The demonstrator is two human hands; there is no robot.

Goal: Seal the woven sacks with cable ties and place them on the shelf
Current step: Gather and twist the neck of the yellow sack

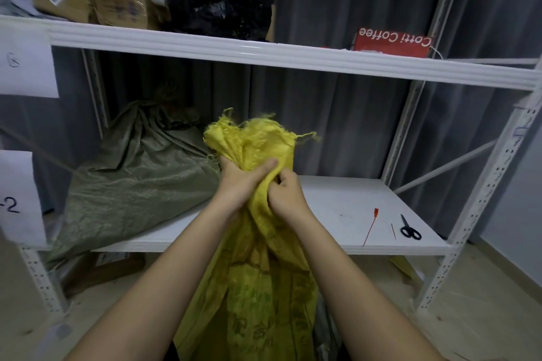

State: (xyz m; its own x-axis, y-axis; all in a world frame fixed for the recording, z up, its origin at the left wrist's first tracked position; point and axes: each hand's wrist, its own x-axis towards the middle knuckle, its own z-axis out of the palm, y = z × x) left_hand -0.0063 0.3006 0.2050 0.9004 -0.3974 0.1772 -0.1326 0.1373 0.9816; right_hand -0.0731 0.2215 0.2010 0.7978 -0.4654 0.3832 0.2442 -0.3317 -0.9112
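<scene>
Bunching yellow sack (258, 287) neck, left hand (243, 182) and right hand (286, 193) fingers clenched on it; slackened grip risks unravelling before red cable tie (370, 226), right of sack, arrives.

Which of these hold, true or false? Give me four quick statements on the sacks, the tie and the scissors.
1. Both hands grip the yellow sack at its gathered neck: left hand, right hand. True.
2. A red cable tie is cinched round that neck. False: it lies loose on the lower shelf.
3. The scissors lie right of the tie. True.
4. The green sack sits on the floor. False: it rests on the lower shelf.
</scene>
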